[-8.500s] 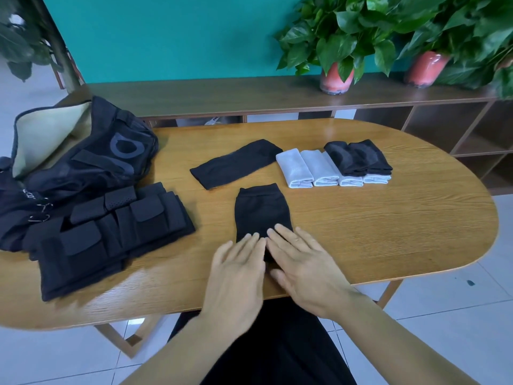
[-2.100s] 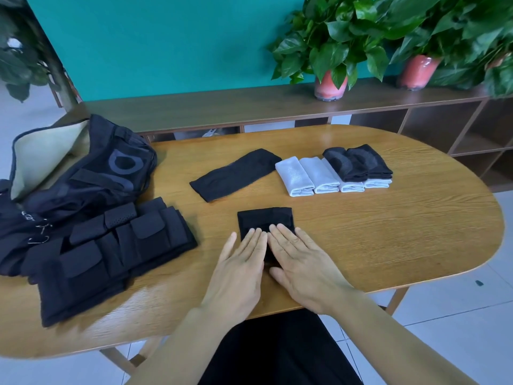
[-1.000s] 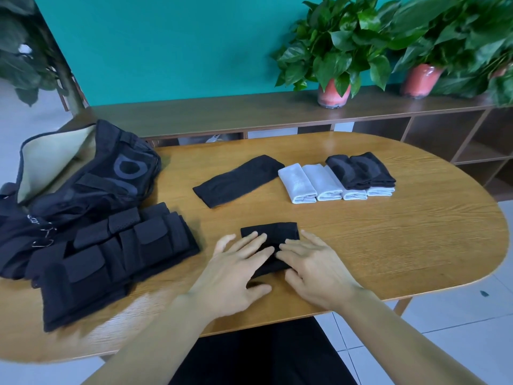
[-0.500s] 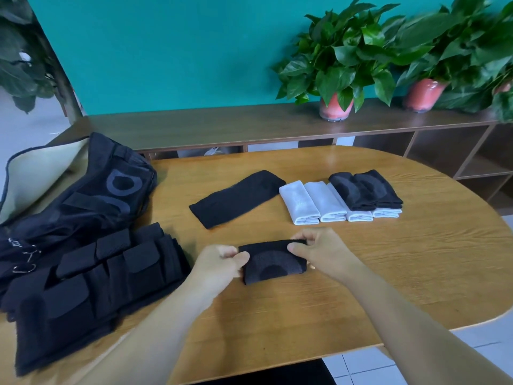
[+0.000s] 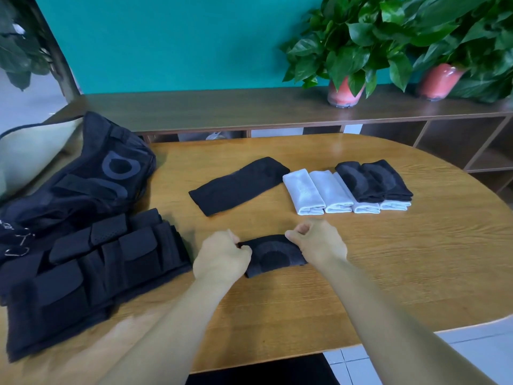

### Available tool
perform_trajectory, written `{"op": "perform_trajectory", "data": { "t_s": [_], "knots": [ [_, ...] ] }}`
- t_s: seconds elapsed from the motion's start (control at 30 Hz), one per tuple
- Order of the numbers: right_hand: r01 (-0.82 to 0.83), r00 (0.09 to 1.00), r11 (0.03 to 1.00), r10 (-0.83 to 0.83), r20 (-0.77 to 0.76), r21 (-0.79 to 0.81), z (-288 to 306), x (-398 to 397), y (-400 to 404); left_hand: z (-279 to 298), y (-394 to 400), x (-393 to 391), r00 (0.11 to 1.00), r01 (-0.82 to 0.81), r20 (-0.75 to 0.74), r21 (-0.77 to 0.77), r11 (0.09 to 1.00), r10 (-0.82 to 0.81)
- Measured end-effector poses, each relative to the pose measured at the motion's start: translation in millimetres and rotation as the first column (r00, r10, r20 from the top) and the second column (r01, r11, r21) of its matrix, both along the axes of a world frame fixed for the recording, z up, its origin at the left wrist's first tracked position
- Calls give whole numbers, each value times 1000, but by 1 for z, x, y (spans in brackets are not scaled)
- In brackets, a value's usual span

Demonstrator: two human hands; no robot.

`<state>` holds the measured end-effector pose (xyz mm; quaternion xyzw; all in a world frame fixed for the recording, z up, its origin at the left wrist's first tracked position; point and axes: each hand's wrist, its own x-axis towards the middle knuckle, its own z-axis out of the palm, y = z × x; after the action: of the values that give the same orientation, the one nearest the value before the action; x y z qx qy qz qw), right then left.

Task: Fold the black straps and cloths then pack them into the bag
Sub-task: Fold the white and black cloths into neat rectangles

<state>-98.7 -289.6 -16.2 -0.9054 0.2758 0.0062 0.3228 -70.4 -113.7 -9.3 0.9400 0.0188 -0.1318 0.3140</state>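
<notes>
Black folded cloth (image 5: 273,255) pinched at each end by left hand (image 5: 222,258) and right hand (image 5: 319,243); one unfolded, two folded black cloths, four white rolls on table (image 5: 416,259).

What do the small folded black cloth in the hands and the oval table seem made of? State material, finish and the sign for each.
Small folded black cloth: probably a stretchy knit, matt; it bunches softly where the left hand and right hand pinch it, and a paler woven arc pattern shows.

Oval table: wood or wood-look laminate, light brown with a satin sheen; grain lines and soft glare show.
</notes>
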Motion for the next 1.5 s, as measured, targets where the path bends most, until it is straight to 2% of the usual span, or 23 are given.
{"op": "perform_trajectory", "data": {
  "t_s": [0.07,0.13,0.23,0.3,0.33,0.4,0.47,0.53,0.6,0.67,0.73,0.8,0.97,1.03,1.13,1.23,1.4,1.5],
  "knots": [
    [16,1000,999,-16,7,-33,-3,-1,2,-4,0,-3,998,14,63,55,998,-18],
    [44,998,999,-43,53,-16,-5,-3,1,-4,2,-6,996,15,90,36,999,-18],
    [106,976,990,-122,181,98,-8,-8,-5,-2,13,-8,997,-33,69,-136,990,43],
    [128,955,985,-153,254,112,-7,-16,-10,1,22,-13,991,-68,98,-187,980,87],
    [127,947,990,-139,290,57,-7,-22,-10,3,25,-18,986,-63,145,-161,985,86],
    [91,911,983,-18,412,-157,-8,-36,-6,11,22,-33,961,15,276,-69,998,5],
    [-47,822,908,272,500,-416,-10,-46,3,17,8,-47,903,184,393,16,983,-176],
    [-282,760,765,546,352,-579,-17,-49,13,13,-9,-54,830,331,423,152,931,-364],
    [-518,747,665,658,95,-538,-18,-51,21,4,-15,-56,824,357,369,253,899,-431],
    [-615,735,632,676,-52,-472,-22,-53,20,-5,-14,-56,850,308,320,343,888,-418],
    [-621,746,651,661,-76,-436,-23,-54,15,-10,-14,-56,862,268,311,391,881,-400],
    [-595,776,715,630,-32,-368,-21,-56,10,-11,-15,-57,864,255,325,373,892,-383],
    [-434,844,866,487,223,-249,-22,-49,12,-7,-6,-49,898,152,349,324,934,-268],
    [-331,878,909,395,269,-252,-17,-41,16,-5,-4,-39,916,93,347,309,946,-203],
    [-260,910,892,354,215,-369,-10,-36,18,-10,-4,-29,958,69,255,236,969,-130],
    [-297,910,856,388,145,-424,-4,-31,17,-9,0,-19,989,28,138,153,988,-49],
    [-372,926,774,348,-147,-512,11,-19,14,8,-6,-1,998,-1,-60,156,988,10],
    [-393,918,764,296,-264,-511,20,-16,15,13,-11,-1,985,15,-173,111,994,5]
  ]
}}
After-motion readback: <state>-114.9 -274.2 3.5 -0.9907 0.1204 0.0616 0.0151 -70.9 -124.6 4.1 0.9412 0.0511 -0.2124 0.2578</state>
